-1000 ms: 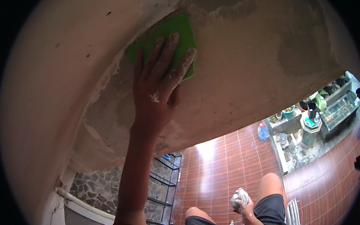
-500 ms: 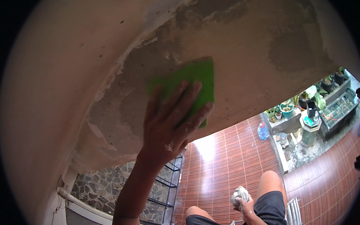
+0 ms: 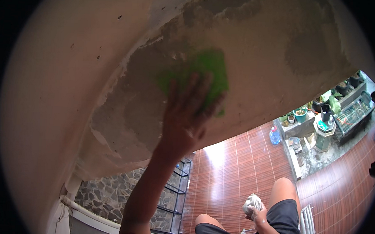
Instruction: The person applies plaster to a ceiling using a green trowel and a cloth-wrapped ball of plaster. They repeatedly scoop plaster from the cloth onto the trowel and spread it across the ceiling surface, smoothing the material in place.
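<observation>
Overhead, my left hand (image 3: 185, 112) lies on a flat green sheet (image 3: 216, 72) with its fingers spread, pressing it to a patchy, rough plaster surface (image 3: 256, 78). Motion blurs the hand and sheet, and the exact kind of sheet cannot be made out. Whitish smears mark the back of this hand. Low over my lap, my right hand (image 3: 257, 215) is closed around a crumpled whitish bag or cloth bundle (image 3: 253, 202). White residue shows on its fingers too. Dark bare patches with flaking edges lie around the sheet.
Below is a reddish-brown tiled floor (image 3: 231, 173). A black metal frame (image 3: 179, 187) stands by stone paving (image 3: 104, 193). To the right are potted plants (image 3: 300, 113), a water bottle (image 3: 274, 135), a small pedestal (image 3: 324, 137) and a wire cage (image 3: 353, 116). White slats (image 3: 307, 224) show beside my leg.
My left hand and the green sheet have moved up and slightly right across the surface. The right hand keeps its hold on the whitish bundle, almost unmoved.
</observation>
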`<control>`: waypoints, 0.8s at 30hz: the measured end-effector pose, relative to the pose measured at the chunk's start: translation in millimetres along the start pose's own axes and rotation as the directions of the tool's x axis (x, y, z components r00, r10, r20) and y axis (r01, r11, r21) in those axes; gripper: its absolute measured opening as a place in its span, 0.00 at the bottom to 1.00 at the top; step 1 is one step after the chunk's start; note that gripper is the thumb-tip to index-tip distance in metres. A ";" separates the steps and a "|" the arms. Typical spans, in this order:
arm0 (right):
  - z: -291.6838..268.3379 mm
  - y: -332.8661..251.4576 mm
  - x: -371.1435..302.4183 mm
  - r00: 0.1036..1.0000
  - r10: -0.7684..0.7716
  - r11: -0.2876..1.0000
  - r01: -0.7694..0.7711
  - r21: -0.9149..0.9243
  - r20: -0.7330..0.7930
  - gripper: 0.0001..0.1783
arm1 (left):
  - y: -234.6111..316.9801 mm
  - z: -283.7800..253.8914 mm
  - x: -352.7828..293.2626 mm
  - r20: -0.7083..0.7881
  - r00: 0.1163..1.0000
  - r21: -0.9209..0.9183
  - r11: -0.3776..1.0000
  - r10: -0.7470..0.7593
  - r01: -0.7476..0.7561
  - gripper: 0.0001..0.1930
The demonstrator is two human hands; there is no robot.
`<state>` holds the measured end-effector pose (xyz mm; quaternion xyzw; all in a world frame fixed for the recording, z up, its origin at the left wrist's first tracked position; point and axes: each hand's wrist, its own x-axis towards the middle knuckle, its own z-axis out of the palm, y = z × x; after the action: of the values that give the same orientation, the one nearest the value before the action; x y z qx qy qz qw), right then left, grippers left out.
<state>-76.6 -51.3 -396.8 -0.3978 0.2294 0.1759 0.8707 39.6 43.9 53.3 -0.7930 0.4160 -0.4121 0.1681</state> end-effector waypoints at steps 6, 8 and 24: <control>-1.6 1.5 0.7 1.000 -0.004 1.000 0.004 0.005 0.017 0.29 | 28.3 -20.1 -18.1 -0.042 0.995 -0.130 0.987 0.093 -0.098 0.22; -1.5 3.2 3.1 1.000 -0.006 1.000 0.006 -0.008 0.028 0.29 | 17.4 -28.1 -9.3 -0.095 0.991 0.021 0.996 0.093 -0.091 0.23; 3.0 -8.5 -6.0 0.984 -0.036 0.999 0.036 0.000 0.176 0.34 | 4.3 -12.1 -11.7 -0.027 0.999 0.050 0.998 0.024 -0.022 0.35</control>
<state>-76.6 -55.0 -386.7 -0.3860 0.1439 0.1949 0.8901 24.0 51.7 52.0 -0.7778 0.4171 -0.4314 0.1869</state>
